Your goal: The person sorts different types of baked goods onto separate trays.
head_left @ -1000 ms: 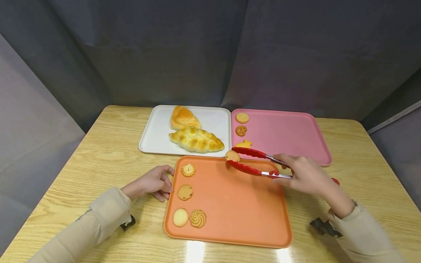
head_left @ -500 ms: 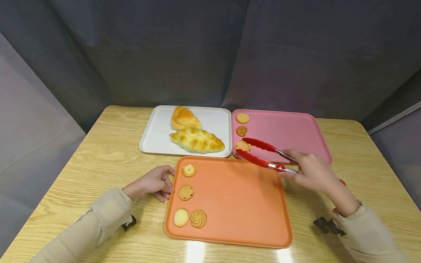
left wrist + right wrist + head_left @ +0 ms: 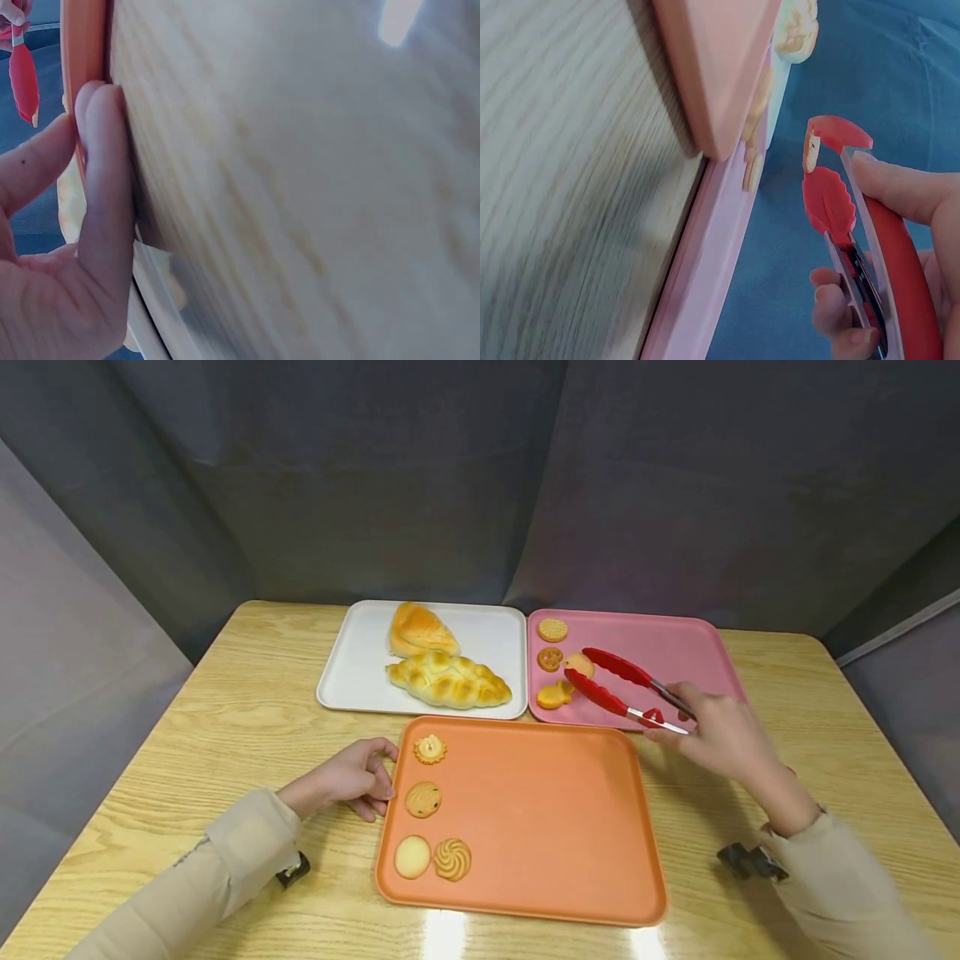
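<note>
My right hand grips red-tipped metal tongs over the pink tray. A round cookie is pinched between the tong tips; the right wrist view shows this cookie edge-on, held above the tray. On the pink tray's left side lie a round patterned biscuit, a pretzel and a fish-shaped cracker. My left hand pinches the left rim of the orange tray. In the left wrist view, thumb and fingers meet at that rim.
A white tray at the back holds a braided bread and a triangular pastry. On the orange tray's left lie a scalloped cookie, a chip cookie, a plain round cookie and a swirl cookie.
The right hand has carried the cookie in the tongs from the orange tray's back edge to over the pink tray, moving right and away. The fish-shaped cracker is uncovered. My left hand stays put.
</note>
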Available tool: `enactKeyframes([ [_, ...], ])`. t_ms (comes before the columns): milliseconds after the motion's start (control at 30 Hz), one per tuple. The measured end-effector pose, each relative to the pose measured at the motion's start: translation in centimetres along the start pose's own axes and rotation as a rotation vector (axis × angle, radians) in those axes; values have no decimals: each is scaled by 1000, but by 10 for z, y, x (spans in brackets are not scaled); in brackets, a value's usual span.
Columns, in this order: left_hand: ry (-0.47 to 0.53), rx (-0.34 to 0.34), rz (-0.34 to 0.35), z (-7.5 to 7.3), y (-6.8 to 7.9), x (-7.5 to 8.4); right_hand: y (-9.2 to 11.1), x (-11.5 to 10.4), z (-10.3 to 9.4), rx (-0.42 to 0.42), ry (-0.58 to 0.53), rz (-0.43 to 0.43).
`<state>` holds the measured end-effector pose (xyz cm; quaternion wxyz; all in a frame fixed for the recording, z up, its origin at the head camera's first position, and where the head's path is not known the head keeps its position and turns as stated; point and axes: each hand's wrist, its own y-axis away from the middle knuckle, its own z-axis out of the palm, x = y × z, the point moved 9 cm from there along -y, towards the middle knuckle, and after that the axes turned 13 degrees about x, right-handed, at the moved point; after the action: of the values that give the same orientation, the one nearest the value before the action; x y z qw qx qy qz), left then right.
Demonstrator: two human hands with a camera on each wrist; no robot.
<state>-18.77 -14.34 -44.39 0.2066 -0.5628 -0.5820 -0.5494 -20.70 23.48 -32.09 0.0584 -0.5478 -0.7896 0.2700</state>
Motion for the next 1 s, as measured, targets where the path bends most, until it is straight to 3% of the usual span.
enactKeyframes([
  [633, -3, 6, 2, 0, -1, -1, -15, 45, 23, -132, 27, 258],
  [1000, -4, 5, 1, 0, 0, 0, -31, 49, 35, -154, 36, 292],
])
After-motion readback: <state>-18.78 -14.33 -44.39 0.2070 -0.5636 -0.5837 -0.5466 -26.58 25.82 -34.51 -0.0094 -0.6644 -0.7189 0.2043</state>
